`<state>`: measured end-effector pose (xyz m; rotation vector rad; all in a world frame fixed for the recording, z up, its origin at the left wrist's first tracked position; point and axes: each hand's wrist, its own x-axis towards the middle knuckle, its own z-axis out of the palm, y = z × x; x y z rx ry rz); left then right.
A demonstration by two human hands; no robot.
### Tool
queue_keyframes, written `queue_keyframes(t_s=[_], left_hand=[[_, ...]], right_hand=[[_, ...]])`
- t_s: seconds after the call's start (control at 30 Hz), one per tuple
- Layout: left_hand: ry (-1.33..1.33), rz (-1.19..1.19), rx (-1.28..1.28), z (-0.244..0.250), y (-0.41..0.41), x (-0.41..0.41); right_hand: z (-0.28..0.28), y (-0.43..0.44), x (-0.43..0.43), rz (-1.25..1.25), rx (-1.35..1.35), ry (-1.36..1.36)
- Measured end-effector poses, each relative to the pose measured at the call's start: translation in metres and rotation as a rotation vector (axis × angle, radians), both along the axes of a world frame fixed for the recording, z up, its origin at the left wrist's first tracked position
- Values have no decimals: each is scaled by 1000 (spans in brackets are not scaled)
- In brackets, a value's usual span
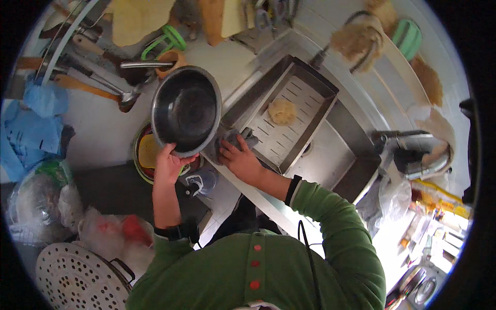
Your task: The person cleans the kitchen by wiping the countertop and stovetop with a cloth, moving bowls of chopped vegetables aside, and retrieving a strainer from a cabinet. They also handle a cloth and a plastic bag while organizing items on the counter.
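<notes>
My left hand (170, 164) grips the near rim of a round metal bowl (188, 110), thumb inside. The bowl is held up with its hollow facing me and looks bare inside. In my right hand (241, 161) is a bunched grey cloth (214, 150), close beside the bowl's right side at the sink's front edge. I cannot tell whether the cloth touches the bowl. To the right, a slotted stainless steel drain tray (285, 149) rests in the sink (325, 149). On the tray lies a round, tan scrubbing pad (282, 112).
Partly behind the bowl is a green-rimmed basin (136, 149) holding a yellow item (148, 151). A ladle (128, 99) and other utensils lie at the upper left. A faucet (418, 145) stands right of the sink. A perforated metal steamer plate (79, 277) is at lower left.
</notes>
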<state>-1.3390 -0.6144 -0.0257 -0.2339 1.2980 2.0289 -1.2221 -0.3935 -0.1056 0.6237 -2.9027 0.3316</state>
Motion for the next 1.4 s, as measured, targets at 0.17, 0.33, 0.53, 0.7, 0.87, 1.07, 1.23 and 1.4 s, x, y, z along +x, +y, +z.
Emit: queue_keyframes(t_s=[0.17,0.33,0.53,0.7,0.87,1.07,1.23,1.4], left_hand=[[-31,-59,10,-37,33,7],[-67,49,36,-32,37,5],[-26,80,18,-33,20,5],[-38,85,17,-38,20,13],[-44,78,-20,-34,25,20],[-42,25,-12,-33,40,21],[-130,47,-10,-55,48,17],[-205,129,11,-80,51,-3]], right_hand=[[-11,6,5,53,-176,23],[-10,2,-18,81,-329,83],[-4,-25,25,68,-104,121],[3,-54,62,-100,-128,-73],[-2,-18,108,-179,-271,-96],[26,33,221,-301,-253,-227],[29,47,341,-567,-261,-234],[38,66,447,-771,-235,-244]])
